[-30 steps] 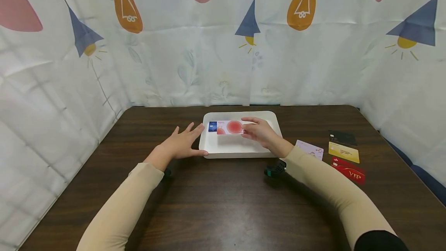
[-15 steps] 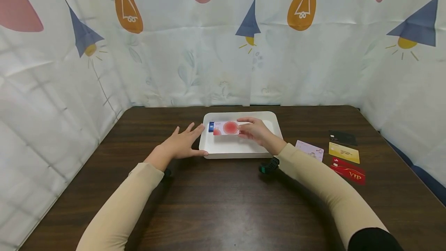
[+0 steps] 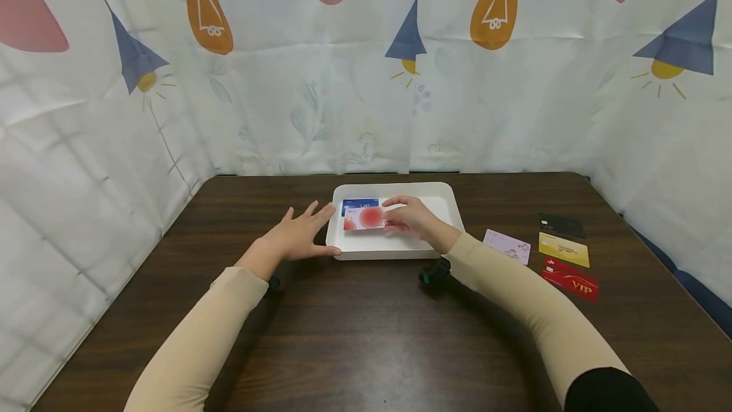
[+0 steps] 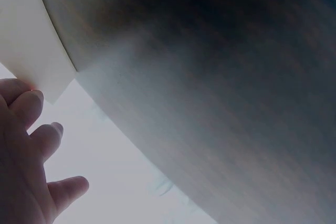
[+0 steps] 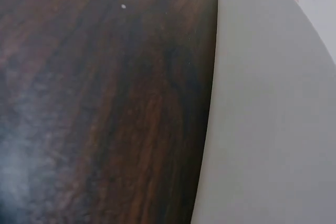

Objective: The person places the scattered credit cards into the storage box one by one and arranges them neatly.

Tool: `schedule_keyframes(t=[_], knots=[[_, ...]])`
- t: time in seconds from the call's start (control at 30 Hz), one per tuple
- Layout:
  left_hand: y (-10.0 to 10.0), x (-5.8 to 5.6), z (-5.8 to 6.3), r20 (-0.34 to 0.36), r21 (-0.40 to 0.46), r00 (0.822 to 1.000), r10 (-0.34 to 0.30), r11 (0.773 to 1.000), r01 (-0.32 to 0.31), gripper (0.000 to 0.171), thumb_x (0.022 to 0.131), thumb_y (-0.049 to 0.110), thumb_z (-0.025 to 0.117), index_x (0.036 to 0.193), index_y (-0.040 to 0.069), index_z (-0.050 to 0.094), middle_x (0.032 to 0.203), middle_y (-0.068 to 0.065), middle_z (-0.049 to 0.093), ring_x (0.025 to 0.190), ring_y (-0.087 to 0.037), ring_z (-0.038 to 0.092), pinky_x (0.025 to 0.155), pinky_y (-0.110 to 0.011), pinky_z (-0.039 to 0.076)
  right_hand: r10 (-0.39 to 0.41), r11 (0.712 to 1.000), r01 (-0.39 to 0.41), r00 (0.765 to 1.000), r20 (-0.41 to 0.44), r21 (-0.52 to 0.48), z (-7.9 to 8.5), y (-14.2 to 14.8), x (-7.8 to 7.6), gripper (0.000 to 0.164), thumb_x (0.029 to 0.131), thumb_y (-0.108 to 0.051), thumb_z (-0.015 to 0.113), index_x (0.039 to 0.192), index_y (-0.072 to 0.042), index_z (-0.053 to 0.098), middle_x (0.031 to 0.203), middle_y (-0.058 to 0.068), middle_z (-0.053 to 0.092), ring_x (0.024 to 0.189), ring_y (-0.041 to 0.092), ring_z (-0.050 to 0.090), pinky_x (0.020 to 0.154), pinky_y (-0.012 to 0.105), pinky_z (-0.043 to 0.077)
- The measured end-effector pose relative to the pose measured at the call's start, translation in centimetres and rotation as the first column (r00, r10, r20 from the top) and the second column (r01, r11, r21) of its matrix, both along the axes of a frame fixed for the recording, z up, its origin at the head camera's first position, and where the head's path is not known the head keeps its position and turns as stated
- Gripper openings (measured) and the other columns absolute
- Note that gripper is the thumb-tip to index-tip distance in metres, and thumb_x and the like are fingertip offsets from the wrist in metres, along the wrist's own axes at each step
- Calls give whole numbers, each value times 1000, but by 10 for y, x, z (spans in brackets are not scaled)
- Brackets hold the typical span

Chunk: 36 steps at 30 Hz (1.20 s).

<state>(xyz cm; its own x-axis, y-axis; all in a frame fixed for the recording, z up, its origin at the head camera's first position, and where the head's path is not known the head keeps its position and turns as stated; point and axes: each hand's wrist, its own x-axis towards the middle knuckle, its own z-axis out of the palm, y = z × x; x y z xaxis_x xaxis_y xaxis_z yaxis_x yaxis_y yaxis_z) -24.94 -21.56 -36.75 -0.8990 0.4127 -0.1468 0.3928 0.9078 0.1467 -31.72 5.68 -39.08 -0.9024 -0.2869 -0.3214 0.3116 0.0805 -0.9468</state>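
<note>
- Right grip (image 3: 414, 216): pinching pink card (image 3: 361, 219) by one end
- Left grip (image 3: 294, 237): spread, at white tray (image 3: 394, 255)
- Risk: sliding contact could drag blue VIP card (image 3: 365, 203) askew

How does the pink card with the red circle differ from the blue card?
The pink rectangular card shows a red circle; the blue rectangular card shows white lettering. The right hand holds the pink card; the blue card lies in the white rectangular tray, partly hidden. Both are rectangular.
</note>
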Motion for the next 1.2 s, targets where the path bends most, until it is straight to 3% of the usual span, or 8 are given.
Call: schedule_keyframes(t=[0.27, 0.7, 0.97, 1.2], knots=[[1, 0, 0, 3, 5, 1000, 1, 1000, -1, 108, 89, 72, 62, 165, 8, 18, 168, -14, 23, 155, -39, 13, 116, -72, 6, 40, 998, -41, 999, 7, 49, 2, -6, 1, 41, 97, 1, 66, 138, 1, 56, 92, 13, 63, 68, 16, 63, 64, 23, 59], [0, -2, -2, 3, -3, 1000, 6, 1000, -6, 110, 88, 75, 61, 165, 10, 17, 168, -13, 22, 155, -38, 11, 117, -72, 7, 24, 998, -25, 1000, 20, 60, 2, -11, 1, 39, 97, -1, 68, 135, -1, 60, 94, 12, 65, 67, 16, 64, 64, 22, 59], [0, -1, -1, -2, -1, 1000, 3, 1000, -3, 108, 89, 72, 62, 165, 9, 17, 168, -13, 23, 155, -38, 12, 116, -72, 7, 81, 995, -82, 996, 21, 48, 1, -11, 0, 39, 97, 0, 66, 135, 2, 57, 94, 14, 65, 65, 17, 65, 65, 24, 59], [0, -1, -2, 0, -6, 1000, 4, 1000, -4, 108, 90, 72, 62, 165, 9, 17, 168, -14, 23, 155, -38, 13, 116, -73, 8, 132, 990, -134, 991, 30, 47, 0, -12, 1, 46, 96, 0, 69, 139, 0, 53, 109, 18, 65, 70, 19, 68, 67, 27, 61]])
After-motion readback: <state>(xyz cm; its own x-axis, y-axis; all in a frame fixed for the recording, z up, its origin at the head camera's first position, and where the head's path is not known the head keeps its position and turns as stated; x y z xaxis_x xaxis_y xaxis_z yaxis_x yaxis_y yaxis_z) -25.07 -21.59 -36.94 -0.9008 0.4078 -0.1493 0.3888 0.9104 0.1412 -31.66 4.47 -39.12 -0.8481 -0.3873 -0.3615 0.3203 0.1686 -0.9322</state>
